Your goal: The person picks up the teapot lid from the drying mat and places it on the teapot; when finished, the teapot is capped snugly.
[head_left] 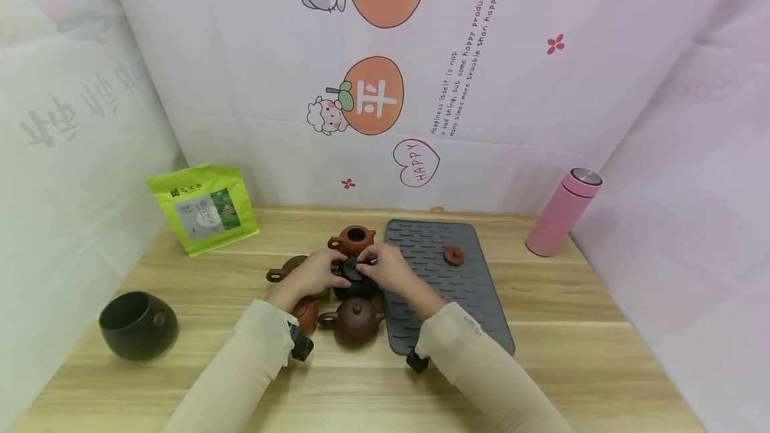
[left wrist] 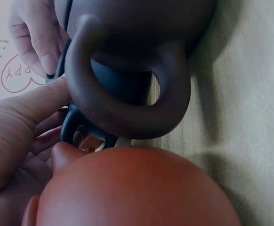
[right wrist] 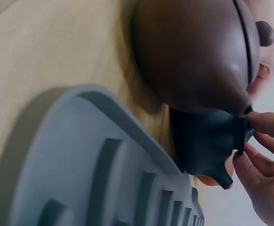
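Head view: both hands met at frame centre over a black teapot point(head_left: 355, 279) standing on the wooden table point(head_left: 571, 326), just left of the grey ridged mat point(head_left: 445, 286). Left hand point(head_left: 313, 274) curled round its left side; right hand point(head_left: 388, 267) pinched the black lid point(head_left: 353, 267) at the rim, fingertips point(right wrist: 264, 123) on the lid edge in the right wrist view. A brown teapot point(head_left: 355, 319) stood just below, a lidless red-brown teapot point(head_left: 353, 238) above. A loose lid point(head_left: 454, 255) lay on the mat.

Five teapots point(head_left: 355, 318), one loose lid point(head_left: 454, 255), one bowl point(head_left: 138, 324), one flask point(head_left: 563, 212).
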Demonstrator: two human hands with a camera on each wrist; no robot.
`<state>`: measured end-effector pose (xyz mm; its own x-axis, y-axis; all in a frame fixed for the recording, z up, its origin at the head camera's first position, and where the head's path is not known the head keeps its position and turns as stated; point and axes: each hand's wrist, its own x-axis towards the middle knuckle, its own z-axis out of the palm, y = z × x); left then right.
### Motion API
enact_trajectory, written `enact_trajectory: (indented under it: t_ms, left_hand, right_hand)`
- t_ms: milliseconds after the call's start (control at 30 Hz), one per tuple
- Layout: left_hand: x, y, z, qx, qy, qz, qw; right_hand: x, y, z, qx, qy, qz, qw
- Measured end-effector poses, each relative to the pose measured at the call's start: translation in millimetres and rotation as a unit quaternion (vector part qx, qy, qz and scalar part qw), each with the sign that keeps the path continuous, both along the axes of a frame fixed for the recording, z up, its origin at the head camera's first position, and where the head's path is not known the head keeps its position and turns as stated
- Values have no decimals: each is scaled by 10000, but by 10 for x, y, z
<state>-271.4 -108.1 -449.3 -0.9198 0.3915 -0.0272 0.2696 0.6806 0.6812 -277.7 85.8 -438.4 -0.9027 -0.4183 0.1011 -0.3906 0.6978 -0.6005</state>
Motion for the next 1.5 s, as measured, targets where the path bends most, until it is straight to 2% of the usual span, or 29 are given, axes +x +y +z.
enact_trajectory:
  t_ms: [233, 367, 533, 667, 767, 933, 1167, 1500]
  left_hand:
    - [-15, 11, 2, -32, 35, -17, 10000]
    - [-57, 3, 56, 39, -12, -197, 9998]
    - [-175, -16, 150, 330, 104, -275, 9990]
    - [-305, -24, 158, 442, 143, -224, 9987]
    - [-405, -9, 132, 484, 149, -58, 9987]
    - [-536, 3, 98, 487, 197, 305, 9982]
    - [-606, 4, 57, 590, 35, 514, 9969]
    - [-649, 77, -17, 676, 6, 527, 9963]
  right_hand:
    - [12, 4, -25, 110, -4, -21, 9999]
    - [-14, 140, -53, -72, -6, -141, 9999]
    - [-106, 593, -93, -248, 187, -815, 9962]
    - [-213, 1012, -130, -72, 305, -1448, 9890]
    - [-289, 1301, -143, -11, 229, -1817, 9831]
    - [-346, 1634, -201, -88, -39, -2132, 9770]
    - [-332, 1709, -304, -56, -278, -2332, 9720]
    - [-400, 1681, -330, -88, -316, -2417, 9698]
